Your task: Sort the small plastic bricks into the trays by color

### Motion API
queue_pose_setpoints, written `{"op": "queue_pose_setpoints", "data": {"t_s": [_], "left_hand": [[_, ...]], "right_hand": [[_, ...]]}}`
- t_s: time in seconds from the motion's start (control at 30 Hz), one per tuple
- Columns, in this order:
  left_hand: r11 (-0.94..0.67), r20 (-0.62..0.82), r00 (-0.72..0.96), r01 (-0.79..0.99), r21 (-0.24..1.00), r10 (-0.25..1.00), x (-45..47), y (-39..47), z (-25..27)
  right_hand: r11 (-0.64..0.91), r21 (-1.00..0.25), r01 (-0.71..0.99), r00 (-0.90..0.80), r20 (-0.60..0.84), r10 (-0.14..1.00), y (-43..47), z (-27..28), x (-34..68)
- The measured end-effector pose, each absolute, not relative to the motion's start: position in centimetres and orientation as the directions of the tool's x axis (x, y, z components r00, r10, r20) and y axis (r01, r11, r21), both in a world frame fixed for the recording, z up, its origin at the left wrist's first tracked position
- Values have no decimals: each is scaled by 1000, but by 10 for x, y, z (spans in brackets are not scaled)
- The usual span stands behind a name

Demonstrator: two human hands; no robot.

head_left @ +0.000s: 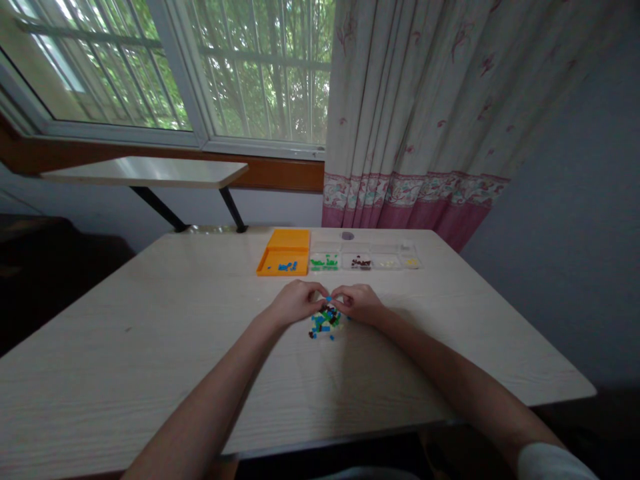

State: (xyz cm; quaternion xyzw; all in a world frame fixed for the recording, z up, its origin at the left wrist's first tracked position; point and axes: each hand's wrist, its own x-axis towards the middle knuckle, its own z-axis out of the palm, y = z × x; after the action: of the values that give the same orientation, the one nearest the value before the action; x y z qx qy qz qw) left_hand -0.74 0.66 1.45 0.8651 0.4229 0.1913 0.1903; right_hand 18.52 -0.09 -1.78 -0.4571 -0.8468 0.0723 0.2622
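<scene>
Over the middle of the table, my left hand (pixel 299 301) and my right hand (pixel 361 303) meet fingertip to fingertip. Between them, a small blue building brick (pixel 329 299) is pinched by both. Just under the fingers lies a loose pile of small bricks (pixel 325 325) in blue, green, dark brown and pale colours; my hands partly cover its far side. Behind the hands stands an orange box (pixel 267 264) with its lid folded back and several blue bricks inside.
Right of the orange box, clear trays hold green bricks (pixel 325 262), dark brown bricks (pixel 361 262), pale bricks (pixel 387 264) and yellow bricks (pixel 412 262). A grey round object (pixel 347 236) lies behind them. A raised shelf (pixel 150 171) stands at the back left, by the window.
</scene>
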Motion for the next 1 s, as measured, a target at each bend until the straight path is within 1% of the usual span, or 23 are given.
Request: {"op": "queue_pose_setpoints", "data": {"t_s": [0.1, 0.17, 0.23, 0.3, 0.37, 0.43, 0.5, 0.57, 0.63, 1.0], "left_hand": [[-571, 209, 547, 659, 488, 810, -7, 6, 14], [-565, 268, 501, 675, 474, 823, -8, 7, 15], [-559, 354, 435, 695, 452, 828, -11, 8, 17], [-564, 475, 360, 716, 412, 803, -15, 9, 20], [-586, 624, 286, 733, 346, 727, -18, 9, 24], [-608, 756, 225, 746, 272, 615, -19, 9, 26], [-621, 839, 182, 753, 216, 513, -18, 7, 28], [-630, 880, 156, 754, 188, 449, -16, 5, 30], [-632, 898, 135, 754, 181, 418, -13, 3, 31], [-617, 911, 110, 767, 176, 397, -12, 2, 32]], "right_hand": [[567, -385, 728, -427, 391, 815, -1, -17, 186], [554, -417, 720, -413, 385, 826, -1, -16, 186], [542, -441, 715, -405, 371, 836, -1, -15, 187], [534, -453, 714, -407, 352, 843, -1, -14, 188], [532, -460, 711, -423, 324, 846, -1, -15, 188], [529, -468, 708, -443, 290, 849, 0, -16, 188], [524, -476, 706, -456, 262, 851, 1, -17, 188], [520, -481, 706, -458, 250, 853, 2, -18, 188], [519, -487, 703, -459, 248, 853, 2, -18, 188], [512, -509, 692, -456, 241, 856, 2, -17, 187]]}}
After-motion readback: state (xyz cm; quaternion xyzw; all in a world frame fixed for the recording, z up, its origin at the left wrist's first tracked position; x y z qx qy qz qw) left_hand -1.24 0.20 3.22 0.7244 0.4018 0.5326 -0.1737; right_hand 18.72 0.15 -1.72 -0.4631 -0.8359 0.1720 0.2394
